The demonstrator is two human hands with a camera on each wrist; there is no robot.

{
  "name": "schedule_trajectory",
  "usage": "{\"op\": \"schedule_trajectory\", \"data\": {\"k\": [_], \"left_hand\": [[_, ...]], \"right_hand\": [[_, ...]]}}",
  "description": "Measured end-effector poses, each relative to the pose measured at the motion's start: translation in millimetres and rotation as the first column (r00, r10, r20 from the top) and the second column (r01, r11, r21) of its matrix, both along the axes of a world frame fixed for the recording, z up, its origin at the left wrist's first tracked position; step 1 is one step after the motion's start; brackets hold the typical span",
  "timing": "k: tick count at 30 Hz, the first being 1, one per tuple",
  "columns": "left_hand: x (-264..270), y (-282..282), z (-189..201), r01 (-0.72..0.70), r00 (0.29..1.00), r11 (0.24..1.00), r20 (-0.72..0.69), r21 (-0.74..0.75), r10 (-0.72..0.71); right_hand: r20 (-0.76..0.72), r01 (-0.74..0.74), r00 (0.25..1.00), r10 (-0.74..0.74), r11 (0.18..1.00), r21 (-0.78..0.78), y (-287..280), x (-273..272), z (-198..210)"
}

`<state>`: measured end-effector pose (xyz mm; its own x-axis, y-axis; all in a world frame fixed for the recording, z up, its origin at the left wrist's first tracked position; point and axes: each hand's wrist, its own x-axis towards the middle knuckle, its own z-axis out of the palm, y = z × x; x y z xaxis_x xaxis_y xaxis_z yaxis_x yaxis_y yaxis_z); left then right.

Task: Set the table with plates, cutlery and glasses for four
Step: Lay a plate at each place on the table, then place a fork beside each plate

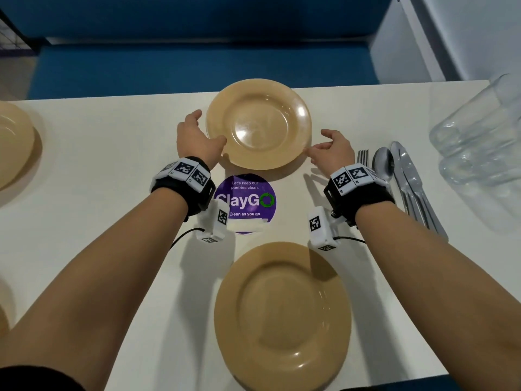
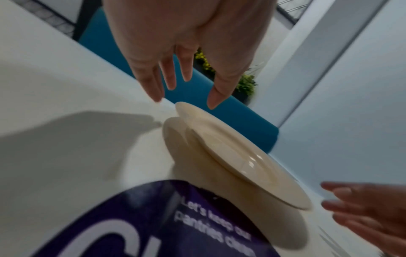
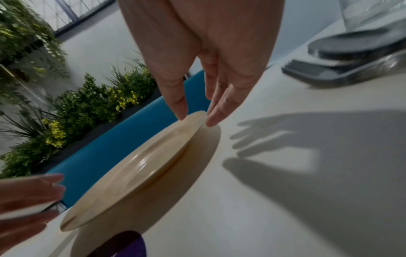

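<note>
A tan plate (image 1: pixel 258 124) lies flat near the table's far edge. My left hand (image 1: pixel 208 128) is at its left rim with straight, spread fingers; in the left wrist view the thumb (image 2: pixel 212 102) hovers just over the rim (image 2: pixel 186 107), holding nothing. My right hand (image 1: pixel 317 142) is at the right rim, fingers relaxed, its fingertips (image 3: pixel 211 121) at the plate's edge (image 3: pixel 197 116) without a firm grip. A second tan plate (image 1: pixel 282 309) sits at the near edge. Cutlery (image 1: pixel 406 179) lies in a bunch right of my right wrist, next to clear glasses (image 1: pixel 479 142).
Another tan plate (image 1: pixel 11 142) sits at the left edge of view, and a sliver of one more (image 1: pixel 2 314) shows lower left. A purple round sticker (image 1: pixel 245 201) marks the white table (image 1: pixel 112 170) between the two middle plates. A blue bench (image 1: pixel 197 66) runs behind the table.
</note>
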<state>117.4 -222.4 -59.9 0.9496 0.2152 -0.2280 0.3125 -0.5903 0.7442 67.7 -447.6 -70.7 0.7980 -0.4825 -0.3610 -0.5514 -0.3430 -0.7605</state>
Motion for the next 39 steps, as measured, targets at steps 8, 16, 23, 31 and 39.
{"op": "schedule_trajectory", "data": {"k": [8,16,23,31,39], "left_hand": [[-52,-76,32,0.314,0.940,0.949,0.153,-0.038,-0.305],[-107,-194,5,0.493,0.818,0.862,-0.275,-0.116,-0.505],[-111,-237,-21,0.451,0.763,0.867,-0.414,-0.211,-0.497],[-115,-212,-17,0.292,0.858,0.887,-0.313,-0.358,-0.408],[-126,-110,23,0.083,0.953,0.824,-0.197,-0.561,-0.229]], "right_hand": [[0.061,0.070,0.996,-0.061,0.985,-0.158,-42,-60,17],[-0.201,-0.215,0.970,0.139,0.875,-0.434,-82,-113,3],[-0.289,-0.370,0.921,0.261,0.818,-0.441,-96,-109,-9],[-0.128,-0.264,0.961,0.246,0.952,-0.154,-82,-107,12],[-0.015,-0.261,0.964,0.267,0.952,0.162,0,-99,39]]}}
